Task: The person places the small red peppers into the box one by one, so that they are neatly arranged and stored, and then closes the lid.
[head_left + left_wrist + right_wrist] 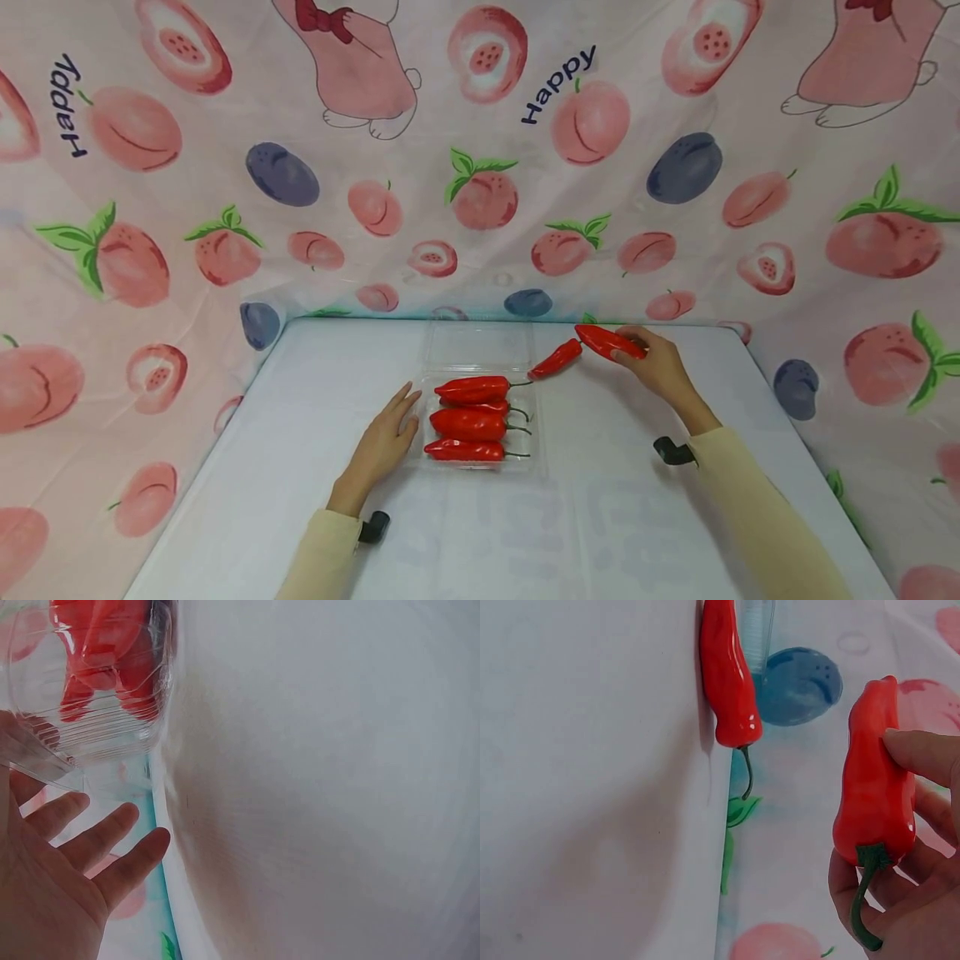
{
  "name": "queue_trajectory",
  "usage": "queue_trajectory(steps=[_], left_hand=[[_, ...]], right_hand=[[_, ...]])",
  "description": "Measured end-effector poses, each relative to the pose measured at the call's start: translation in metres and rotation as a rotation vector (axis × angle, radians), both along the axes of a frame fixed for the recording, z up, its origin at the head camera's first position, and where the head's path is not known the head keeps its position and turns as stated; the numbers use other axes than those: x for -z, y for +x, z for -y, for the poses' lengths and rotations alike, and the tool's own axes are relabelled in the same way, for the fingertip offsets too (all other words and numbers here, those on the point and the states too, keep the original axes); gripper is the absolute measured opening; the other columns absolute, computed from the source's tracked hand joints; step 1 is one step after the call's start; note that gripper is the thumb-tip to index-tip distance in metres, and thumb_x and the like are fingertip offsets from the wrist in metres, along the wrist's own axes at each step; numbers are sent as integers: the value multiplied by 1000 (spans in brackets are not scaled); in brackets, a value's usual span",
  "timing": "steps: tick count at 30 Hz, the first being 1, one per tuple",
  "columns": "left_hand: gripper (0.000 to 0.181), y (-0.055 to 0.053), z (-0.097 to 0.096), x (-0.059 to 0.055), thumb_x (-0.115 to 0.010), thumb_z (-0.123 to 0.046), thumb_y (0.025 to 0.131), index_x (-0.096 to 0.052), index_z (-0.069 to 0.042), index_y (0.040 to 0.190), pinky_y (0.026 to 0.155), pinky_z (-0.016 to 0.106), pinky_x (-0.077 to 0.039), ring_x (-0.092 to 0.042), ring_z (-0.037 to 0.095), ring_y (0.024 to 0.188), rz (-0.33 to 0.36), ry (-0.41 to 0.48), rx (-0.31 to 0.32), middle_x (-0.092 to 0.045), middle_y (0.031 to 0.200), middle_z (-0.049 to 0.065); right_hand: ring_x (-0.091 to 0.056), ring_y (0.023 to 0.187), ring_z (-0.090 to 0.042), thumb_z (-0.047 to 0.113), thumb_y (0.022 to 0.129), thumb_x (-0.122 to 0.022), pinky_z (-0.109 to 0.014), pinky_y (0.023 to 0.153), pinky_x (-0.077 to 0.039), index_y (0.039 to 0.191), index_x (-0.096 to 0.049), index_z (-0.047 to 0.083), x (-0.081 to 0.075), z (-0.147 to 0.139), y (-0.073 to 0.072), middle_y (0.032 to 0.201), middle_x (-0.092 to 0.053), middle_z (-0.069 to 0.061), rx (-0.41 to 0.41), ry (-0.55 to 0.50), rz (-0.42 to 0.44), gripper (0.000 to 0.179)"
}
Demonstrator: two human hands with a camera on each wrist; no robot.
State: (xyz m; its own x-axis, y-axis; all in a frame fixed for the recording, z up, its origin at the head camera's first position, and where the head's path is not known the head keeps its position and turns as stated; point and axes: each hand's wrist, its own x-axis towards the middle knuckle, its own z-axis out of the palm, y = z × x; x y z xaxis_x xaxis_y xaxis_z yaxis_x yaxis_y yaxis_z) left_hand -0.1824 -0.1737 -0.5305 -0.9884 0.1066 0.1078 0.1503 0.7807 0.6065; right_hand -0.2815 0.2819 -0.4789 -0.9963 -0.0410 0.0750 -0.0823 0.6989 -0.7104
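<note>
Right hand (660, 362): thumb and fingers are curling round the body of one pepper (607, 342), its green stem (866, 900) hanging toward the palm; hand and pepper are sitting off the box's right rear corner. Left hand (384, 437): fingers are spreading loosely, gripping nothing, at the box's left side; cannot tell whether the thumb is touching plastic.

Next out, the box (517, 467): four more peppers (468, 423) are lying crosswise inside, stems rightward; its lid (478, 346) is standing open behind. A loose pepper (557, 359) is lying just off its right rear corner.

Handling, judged: peppers probably light, firm, slick-skinned; best held mid-body, sparing the thin stem. Box looking thin, flexing, easily nudged; steady it by its wall.
</note>
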Motion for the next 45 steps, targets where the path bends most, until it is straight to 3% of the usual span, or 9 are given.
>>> queue_trajectory(steps=[14, 27, 45], left_hand=[[48, 2, -1, -3, -54, -20, 99, -48, -13, 146, 111, 55, -40, -45, 34, 140, 9, -12, -2, -36, 159, 5], [48, 0, -1, -1, -54, -22, 99, -47, -16, 147, 111, 54, -40, -45, 33, 140, 23, -11, -5, -35, 160, 4], [48, 0, -1, 0, -54, -21, 99, -47, -14, 146, 110, 55, -40, -45, 34, 140, 12, -10, -3, -35, 160, 5]], right_hand=[[-54, 112, -33, 25, 92, -69, -51, 90, -57, 136, -54, 16, -5, 17, 20, 130, -59, -15, -43, -14, -42, 47], [-55, 113, -33, 23, 91, -70, -50, 91, -57, 134, -57, 16, 1, 31, 34, 130, -61, -14, -89, 11, -40, 45], [-57, 111, -30, 21, 89, -72, -46, 90, -58, 132, -58, 18, 8, 54, 51, 129, -63, -10, -165, -34, -41, 45]])
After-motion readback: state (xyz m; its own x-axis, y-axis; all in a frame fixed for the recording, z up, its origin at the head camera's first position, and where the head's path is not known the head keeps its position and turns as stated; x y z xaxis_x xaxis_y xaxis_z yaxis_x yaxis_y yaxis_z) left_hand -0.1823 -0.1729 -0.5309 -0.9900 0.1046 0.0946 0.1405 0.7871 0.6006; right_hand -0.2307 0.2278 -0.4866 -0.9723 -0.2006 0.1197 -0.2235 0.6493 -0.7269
